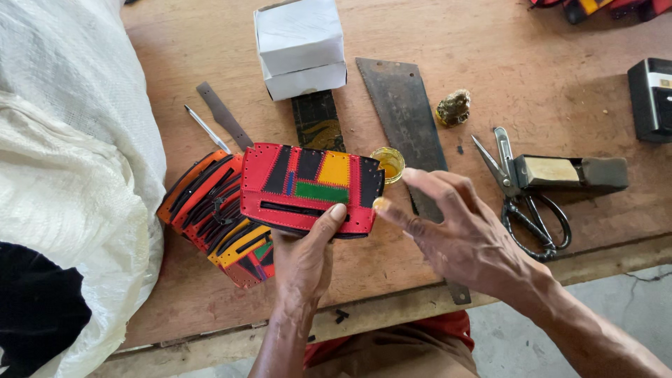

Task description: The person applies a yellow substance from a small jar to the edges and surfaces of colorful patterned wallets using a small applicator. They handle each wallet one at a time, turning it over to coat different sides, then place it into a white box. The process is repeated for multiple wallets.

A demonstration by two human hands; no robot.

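My left hand [304, 255] grips a red leather wallet piece [308, 187] with black, yellow, green and orange patches, thumb pressed on its lower edge. My right hand [455, 234] hovers just right of it, fingers spread, the index fingertip smeared with yellow glue near the wallet's right edge. A small round cup of yellow glue [388, 163] sits right behind that fingertip. Under the held piece lies a fanned stack of similar colourful leather pieces [210, 210].
On the wooden table [532, 91]: a white box [301, 45], a saw blade [406, 119], a dark patterned strip [318, 122], a metal strip [222, 114], a pen [205, 128], scissors [521, 196], a wooden block tool [570, 173], a black device [651, 98]. A white sack [70, 161] fills the left.
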